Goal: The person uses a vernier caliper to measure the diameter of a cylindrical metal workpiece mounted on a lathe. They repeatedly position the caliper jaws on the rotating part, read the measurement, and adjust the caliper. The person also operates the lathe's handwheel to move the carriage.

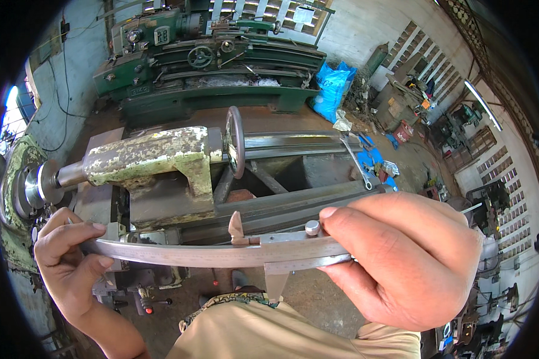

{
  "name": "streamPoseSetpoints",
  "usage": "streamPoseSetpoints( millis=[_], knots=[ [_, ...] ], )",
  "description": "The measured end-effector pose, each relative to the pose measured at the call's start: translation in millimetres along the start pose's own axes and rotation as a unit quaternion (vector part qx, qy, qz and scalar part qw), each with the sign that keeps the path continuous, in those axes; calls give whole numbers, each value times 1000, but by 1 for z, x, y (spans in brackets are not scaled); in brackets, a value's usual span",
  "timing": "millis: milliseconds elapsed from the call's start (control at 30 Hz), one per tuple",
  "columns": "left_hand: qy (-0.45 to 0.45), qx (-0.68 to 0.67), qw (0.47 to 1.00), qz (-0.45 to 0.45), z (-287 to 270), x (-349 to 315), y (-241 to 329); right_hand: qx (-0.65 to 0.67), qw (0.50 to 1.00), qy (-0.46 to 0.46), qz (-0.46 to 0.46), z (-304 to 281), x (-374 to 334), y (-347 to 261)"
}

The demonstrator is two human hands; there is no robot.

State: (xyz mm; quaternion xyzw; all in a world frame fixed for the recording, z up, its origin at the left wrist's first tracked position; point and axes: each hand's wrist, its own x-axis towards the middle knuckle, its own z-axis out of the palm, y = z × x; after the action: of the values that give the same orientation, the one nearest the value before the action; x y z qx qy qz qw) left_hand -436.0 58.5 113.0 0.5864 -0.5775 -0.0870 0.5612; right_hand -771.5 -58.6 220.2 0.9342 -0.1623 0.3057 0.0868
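Note:
A steel vernier caliper (185, 255) is held up level across the view, close in front of me. My left hand (69, 260) pinches the far left end of its beam between thumb and fingers. Around the right end, at the sliding part, my right hand (410, 257) is closed, its thumb next to the small round lock screw (312, 227). One pointed jaw sticks up from the slide, and a broader jaw (275, 281) hangs below the beam. My right fingers hide the right end of the caliper.
Just beyond the caliper stands a lathe with a worn tailstock (156, 155), handwheel (236, 142) and chuck (42, 184). A combination wrench (356, 160) lies on its right end by blue cloth. A green lathe (221, 60) and blue sack (331, 90) are farther back.

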Motion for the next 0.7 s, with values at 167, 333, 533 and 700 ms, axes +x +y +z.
streamPoseSetpoints(
  millis=[167,333,533,700],
  knots=[
    [-11,3,1000,-4,-2,0,-1,49,997,52,-18,8,-1,7],
    [-1,-3,1000,2,-1,-2,-2,49,996,63,-34,11,-5,7],
    [4,-2,1000,-1,-2,-4,-3,39,996,63,-45,11,-5,4],
    [3,-4,1000,-6,-4,-5,-4,30,997,60,-49,12,-4,2]
  ],
)
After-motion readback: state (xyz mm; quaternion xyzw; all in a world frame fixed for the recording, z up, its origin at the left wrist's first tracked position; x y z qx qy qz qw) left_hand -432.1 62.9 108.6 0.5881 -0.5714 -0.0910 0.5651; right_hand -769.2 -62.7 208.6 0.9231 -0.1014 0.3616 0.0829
